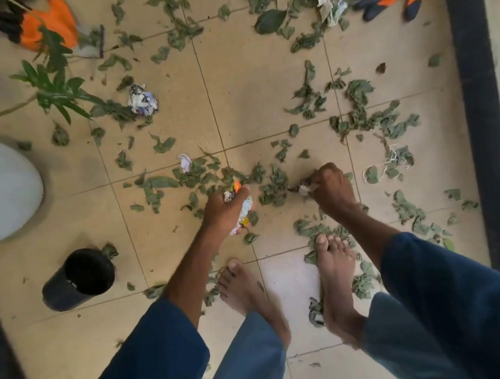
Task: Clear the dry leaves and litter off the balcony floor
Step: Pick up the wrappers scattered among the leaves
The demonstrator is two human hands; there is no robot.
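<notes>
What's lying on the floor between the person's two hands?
Head view: a clump of dry leaves on the tiles, between the left hand gripping wrappers and the right hand pinching a scrap.

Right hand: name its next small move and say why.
The right hand should probably lift the scrap it pinches off the floor and add it to the wrappers gripped in the left hand, close beside it.
</notes>
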